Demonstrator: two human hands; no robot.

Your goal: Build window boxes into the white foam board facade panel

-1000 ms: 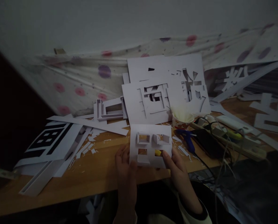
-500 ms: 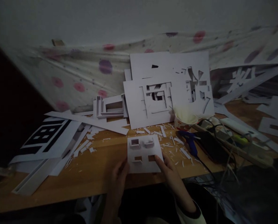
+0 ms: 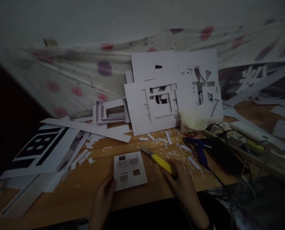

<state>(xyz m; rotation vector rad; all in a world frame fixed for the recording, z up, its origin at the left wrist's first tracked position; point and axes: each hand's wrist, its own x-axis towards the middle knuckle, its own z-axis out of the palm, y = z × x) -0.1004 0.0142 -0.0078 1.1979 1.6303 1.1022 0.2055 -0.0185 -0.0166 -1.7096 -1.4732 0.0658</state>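
Note:
By its lower left edge, my left hand [image 3: 106, 191] grips a white foam board panel [image 3: 129, 182], thumb on top and fingers partly hidden underneath. The panel has square openings, and small white strips stand up around several of them; the lower right opening shows bare wood through it. To the right, my right hand [image 3: 179, 175] is closed round the yellow handle of a utility knife [image 3: 161, 162]. Its blade is out and points up and left, past the panel's upper right corner. The knife lies low over the table, apart from the panel.
White offcuts [image 3: 166, 140] litter the wooden table [image 3: 85, 182]. A blue glue gun [image 3: 198, 148] lies beside a dark flat object [image 3: 222, 155], a paper cup [image 3: 192, 124] and a cabled power strip [image 3: 250, 153]. Cut-out boards [image 3: 137, 111] lean at the back; a printed sheet [image 3: 37, 150] lies left.
My right hand has let go of the panel and now holds a yellow utility knife. My left hand and the panel have shifted left and a little nearer. The view has moved slightly.

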